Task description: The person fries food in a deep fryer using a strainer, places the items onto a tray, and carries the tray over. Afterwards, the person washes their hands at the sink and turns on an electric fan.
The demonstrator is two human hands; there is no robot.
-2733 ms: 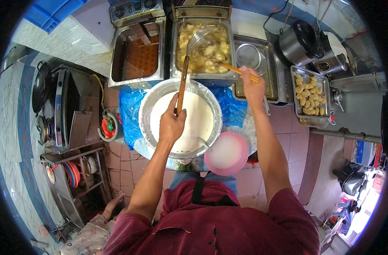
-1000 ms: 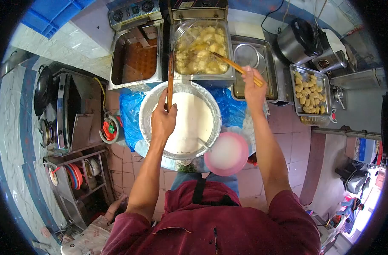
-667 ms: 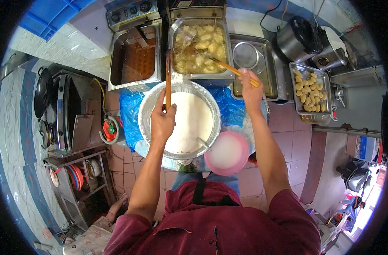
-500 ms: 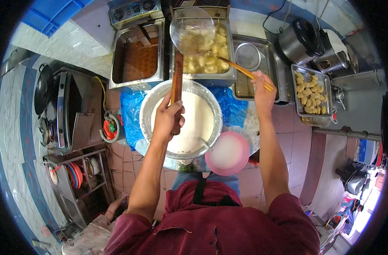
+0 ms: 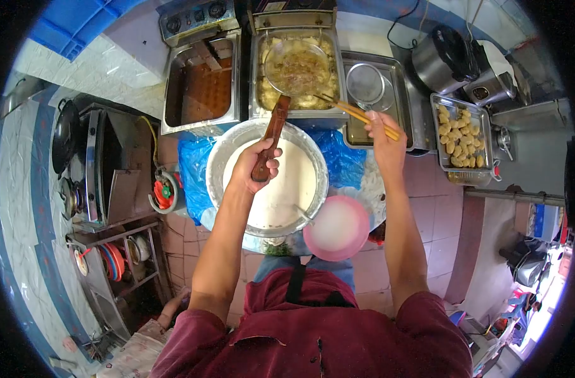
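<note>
The left hand (image 5: 256, 165) wraps around the wooden handle (image 5: 277, 123) of a round skimmer (image 5: 298, 66), within or just above the fryer (image 5: 342, 69), while the right hand (image 5: 387, 132) pinches chopsticks (image 5: 352, 110), tips near the skimmer.

1. Skimmer handle (image 5: 272, 138): dark reddish brown; its mesh (image 5: 297, 66) silvery.
2. Chopsticks (image 5: 357, 113): yellow-tan, darkening towards the tips.
3. Frying pieces (image 5: 307, 101): pale yellow.
4. Oil in the left fryer (image 5: 202, 94): amber-brown, showing a regular grid of round dots.
5. Batter (image 5: 287, 183): creamy white, inside a silver-grey basin (image 5: 320, 170).
6. Plastic sheet (image 5: 195, 160): bright blue.
7. Bowl (image 5: 362, 228): pink, around milky-white liquid (image 5: 330, 228).
8. Pieces on the side tray (image 5: 454, 135): golden tan.
9. Shirt (image 5: 313, 340): plain maroon.
10. Floor tiles (image 5: 445, 217): dusty pink, crossed by dark joint lines.
11. Crate (image 5: 79, 22): vivid blue.
</note>
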